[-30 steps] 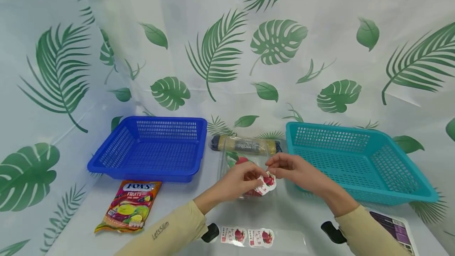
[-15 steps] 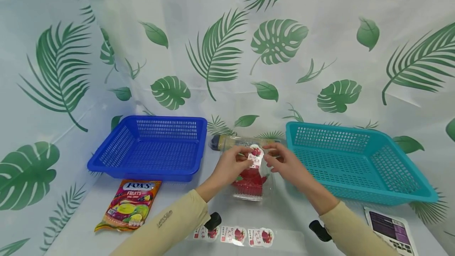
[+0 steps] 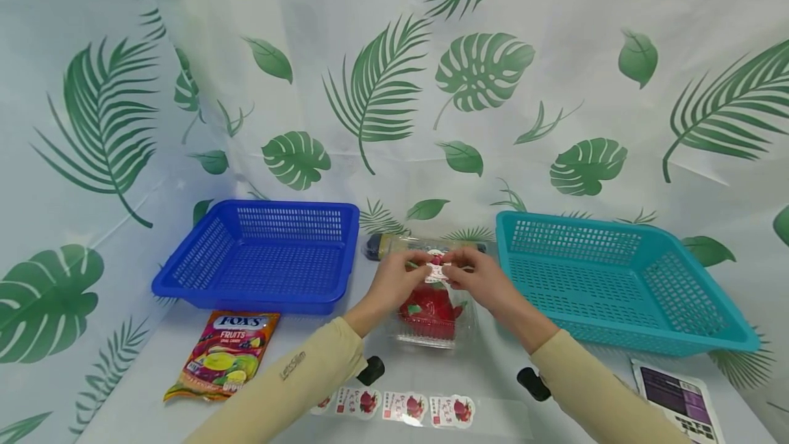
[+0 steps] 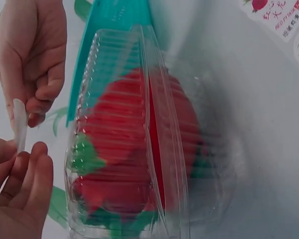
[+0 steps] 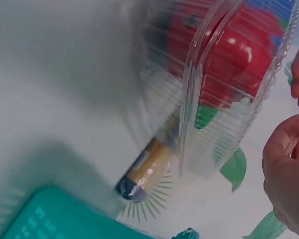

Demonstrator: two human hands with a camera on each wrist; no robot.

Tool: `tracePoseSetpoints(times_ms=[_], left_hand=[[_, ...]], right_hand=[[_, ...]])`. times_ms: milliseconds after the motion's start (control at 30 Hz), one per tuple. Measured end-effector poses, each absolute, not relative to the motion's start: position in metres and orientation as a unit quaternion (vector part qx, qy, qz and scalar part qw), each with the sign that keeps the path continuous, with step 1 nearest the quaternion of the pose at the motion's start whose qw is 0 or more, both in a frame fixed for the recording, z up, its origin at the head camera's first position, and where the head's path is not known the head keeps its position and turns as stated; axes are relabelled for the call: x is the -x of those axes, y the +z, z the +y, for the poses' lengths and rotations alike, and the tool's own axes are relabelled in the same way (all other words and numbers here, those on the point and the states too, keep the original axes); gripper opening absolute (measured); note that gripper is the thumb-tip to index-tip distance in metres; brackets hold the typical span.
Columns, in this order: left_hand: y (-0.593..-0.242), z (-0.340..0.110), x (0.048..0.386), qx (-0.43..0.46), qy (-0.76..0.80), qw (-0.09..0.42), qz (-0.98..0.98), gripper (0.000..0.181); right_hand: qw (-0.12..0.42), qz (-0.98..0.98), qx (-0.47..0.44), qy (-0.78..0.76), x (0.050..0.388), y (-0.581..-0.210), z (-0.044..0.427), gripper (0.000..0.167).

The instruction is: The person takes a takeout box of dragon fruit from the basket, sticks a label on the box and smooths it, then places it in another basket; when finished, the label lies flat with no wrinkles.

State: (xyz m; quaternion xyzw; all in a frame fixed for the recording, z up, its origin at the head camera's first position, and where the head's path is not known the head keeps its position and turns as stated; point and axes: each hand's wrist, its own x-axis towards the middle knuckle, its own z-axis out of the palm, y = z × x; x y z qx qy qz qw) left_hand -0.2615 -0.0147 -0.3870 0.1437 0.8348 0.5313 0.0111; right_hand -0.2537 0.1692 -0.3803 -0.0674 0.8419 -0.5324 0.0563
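Observation:
Between both hands, above the box, is a white sticker [image 3: 437, 271] with a red fruit picture. My left hand [image 3: 393, 281] pinches its left edge and my right hand [image 3: 478, 278] its right edge. In the left wrist view the sticker [image 4: 20, 125] is seen edge-on, with the left hand [image 4: 22, 191] below and the right hand [image 4: 34, 55] above. Beneath the hands stands a clear plastic box [image 3: 425, 341], closed over red fruit [image 3: 429, 310] with green tips; the hands hide its back part. The right wrist view shows the right hand [image 5: 291, 174] beside the box [image 5: 192, 99].
A blue basket [image 3: 259, 303] stands left, a teal basket [image 3: 641, 340] right. The candy bag [image 3: 228, 355] lies front left, a dark purple and white packet [image 3: 678, 399] front right. Behind the box lies a yellow-and-dark package [image 3: 377, 247]; a sticker strip [image 3: 502, 418] lies in front.
The sticker has moved back over the box from its front right, turning face-on. The right hand has come in to take its other edge. The wrists are closer together.

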Motion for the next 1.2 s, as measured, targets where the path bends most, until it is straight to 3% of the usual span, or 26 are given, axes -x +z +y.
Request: tracePoseSetpoints(times_ms=[367, 600, 833, 1200], left_hand=[[-0.394, -0.015, 0.285, -0.155, 0.452, -0.016, 0.878, 0.017], [-0.392, -0.013, 0.293, -0.158, 0.385, -0.016, 0.909, 0.017], [-0.393, -0.012, 0.297, -0.193, 0.279, -0.069, 0.938, 0.016], [-0.397, -0.012, 0.298, -0.189, 0.271, -0.065, 0.942, 0.012]], right_hand=[[0.075, 0.873, 0.065, -0.477, 0.283, -0.39, 0.164, 0.022], [0.086, 0.884, 0.057, -0.456, 0.291, -0.391, 0.161, 0.027], [0.077, 0.893, 0.068, -0.438, 0.294, -0.388, 0.158, 0.025], [0.066, 0.907, 0.08, -0.407, 0.294, -0.39, 0.154, 0.023]])
